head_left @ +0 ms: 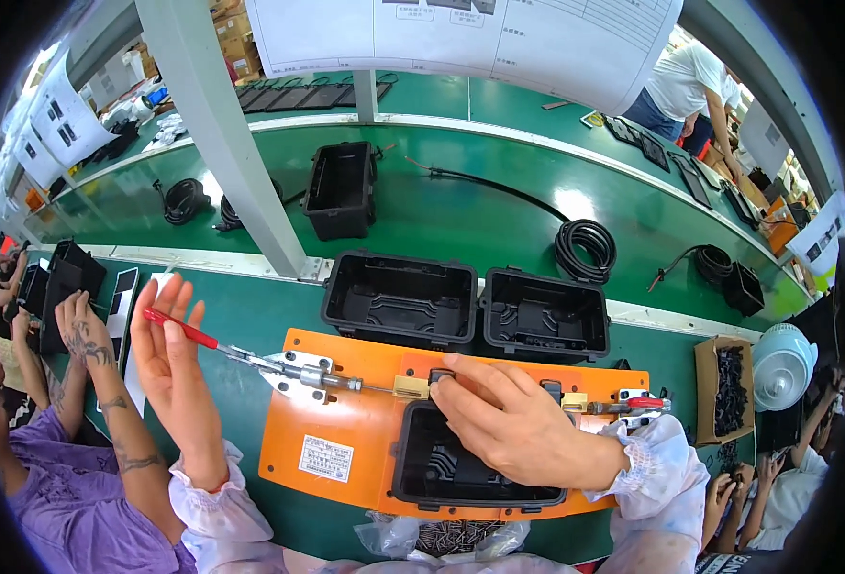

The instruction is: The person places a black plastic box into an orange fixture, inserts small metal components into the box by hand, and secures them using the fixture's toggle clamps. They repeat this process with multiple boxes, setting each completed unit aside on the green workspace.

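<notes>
My left hand (178, 383) is raised, its thumb and fingers loosely about the red handle (181, 327) of a toggle clamp, whose metal body (303, 371) is fixed to an orange jig plate (293, 421). My right hand (509, 416) reaches over an open black plastic box (421, 469) on the plate. Its thumb and index finger press on a small black part (439, 375) beside a brass block (411, 386); the fingers hide most of the part. Another brass block (574, 402) and a second red-handled clamp (638, 404) are on the right.
Two black boxes (399, 330) (547, 349) stand behind the plate. A carton (708, 387) of small black parts and a pale blue fan (781, 368) are at right. A bag of screws (456, 538) lies in front. A co-worker's tattooed arm (121, 421) is close on the left.
</notes>
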`<action>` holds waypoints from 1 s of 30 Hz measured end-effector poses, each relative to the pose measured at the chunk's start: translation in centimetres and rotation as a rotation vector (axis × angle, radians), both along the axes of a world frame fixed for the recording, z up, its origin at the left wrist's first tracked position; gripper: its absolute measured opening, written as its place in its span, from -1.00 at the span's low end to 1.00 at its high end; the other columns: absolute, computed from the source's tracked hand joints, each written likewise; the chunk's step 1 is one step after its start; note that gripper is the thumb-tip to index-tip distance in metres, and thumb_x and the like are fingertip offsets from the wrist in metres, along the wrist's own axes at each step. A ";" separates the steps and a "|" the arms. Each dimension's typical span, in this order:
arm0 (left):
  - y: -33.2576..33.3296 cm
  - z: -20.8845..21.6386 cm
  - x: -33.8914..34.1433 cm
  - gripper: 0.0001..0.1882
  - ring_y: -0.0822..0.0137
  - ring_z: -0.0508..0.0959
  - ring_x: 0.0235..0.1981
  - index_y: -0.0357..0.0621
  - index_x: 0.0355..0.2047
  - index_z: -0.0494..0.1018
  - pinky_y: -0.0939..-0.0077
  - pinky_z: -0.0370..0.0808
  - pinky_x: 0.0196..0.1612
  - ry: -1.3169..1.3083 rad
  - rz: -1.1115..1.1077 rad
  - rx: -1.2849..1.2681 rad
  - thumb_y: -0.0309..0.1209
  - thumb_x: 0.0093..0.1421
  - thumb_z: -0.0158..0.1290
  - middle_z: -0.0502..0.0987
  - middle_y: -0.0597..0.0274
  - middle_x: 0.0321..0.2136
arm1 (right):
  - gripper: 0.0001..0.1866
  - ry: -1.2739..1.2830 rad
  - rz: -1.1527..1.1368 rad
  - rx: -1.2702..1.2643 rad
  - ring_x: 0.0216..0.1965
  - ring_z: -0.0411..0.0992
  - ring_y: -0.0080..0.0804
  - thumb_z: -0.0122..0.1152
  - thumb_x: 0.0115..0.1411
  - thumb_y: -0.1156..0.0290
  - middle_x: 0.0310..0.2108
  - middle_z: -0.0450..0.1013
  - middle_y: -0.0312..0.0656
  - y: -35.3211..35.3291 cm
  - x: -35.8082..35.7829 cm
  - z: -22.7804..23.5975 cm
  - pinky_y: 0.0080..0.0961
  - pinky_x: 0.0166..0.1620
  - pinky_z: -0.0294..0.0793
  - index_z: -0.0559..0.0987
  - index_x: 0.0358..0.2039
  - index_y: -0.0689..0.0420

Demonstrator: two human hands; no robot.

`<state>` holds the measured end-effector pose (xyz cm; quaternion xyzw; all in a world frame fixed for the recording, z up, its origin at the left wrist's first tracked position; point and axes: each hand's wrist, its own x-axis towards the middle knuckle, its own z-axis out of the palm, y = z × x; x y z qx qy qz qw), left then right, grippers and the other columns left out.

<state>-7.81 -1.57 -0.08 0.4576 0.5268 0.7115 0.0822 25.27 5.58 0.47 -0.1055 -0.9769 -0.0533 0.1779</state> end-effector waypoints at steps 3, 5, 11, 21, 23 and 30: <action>0.0 0.5 1.9 -0.58 0.16 0.46 0.23 -0.34 0.29 0.24 0.21 0.36 0.31 0.038 -0.020 0.000 -0.46 0.48 -0.16 0.44 -0.06 0.17 | -0.63 0.019 -0.014 -0.023 0.24 0.31 0.03 0.19 0.02 0.41 0.03 0.41 0.02 0.1 0.1 0.1 -0.19 0.16 0.39 0.64 -0.21 0.41; 0.6 1.6 5.6 -0.66 0.16 0.50 0.17 -0.36 0.18 0.35 0.18 0.38 0.28 0.305 -0.171 -0.182 -0.55 0.43 -0.15 0.50 -0.03 0.10 | -0.64 0.015 -0.041 -0.015 0.25 0.30 0.05 0.22 0.03 0.42 0.02 0.41 0.03 0.2 1.0 0.0 -0.17 0.17 0.39 0.64 -0.21 0.41; -0.4 -0.5 8.1 -0.73 0.00 0.63 -0.06 -0.29 -0.05 0.52 -0.32 0.20 0.32 0.925 -0.210 -0.143 -0.64 0.22 0.07 0.61 -0.04 -0.08 | -0.68 0.277 0.005 -0.132 0.34 0.23 0.13 0.27 0.12 0.49 0.02 0.40 0.02 -0.1 -0.7 -2.1 0.00 0.19 0.40 0.56 -0.14 0.43; 0.4 0.0 8.6 -0.75 0.20 0.66 -0.07 -0.21 -0.13 0.54 -0.36 0.09 0.36 1.157 -0.039 -0.137 -0.60 0.15 0.13 0.64 0.17 -0.15 | -0.58 0.308 -0.016 -0.150 0.30 0.27 0.12 0.43 0.09 0.33 0.10 0.37 0.05 0.5 0.9 -2.0 -0.01 0.15 0.40 0.59 -0.08 0.28; 1.0 0.2 8.9 -0.77 0.26 0.66 -0.08 -0.19 -0.15 0.56 -0.40 0.05 0.37 1.198 -0.042 -0.121 -0.60 0.16 0.10 0.64 0.21 -0.18 | -0.52 0.257 -0.051 -0.128 0.29 0.29 0.10 0.45 0.07 0.30 0.12 0.37 0.04 0.7 1.6 -1.7 -0.02 0.16 0.40 0.58 -0.02 0.24; 1.2 1.1 1.9 -0.59 0.12 0.61 -0.02 -0.21 0.10 0.47 -0.19 0.08 0.39 1.037 0.482 -0.018 -0.64 0.22 0.09 0.59 0.10 -0.04 | -0.64 0.059 -0.621 0.268 0.10 0.38 0.01 0.30 -0.13 0.41 -0.03 0.48 -0.02 0.7 10.9 2.5 -0.10 0.09 0.42 0.63 -0.24 0.20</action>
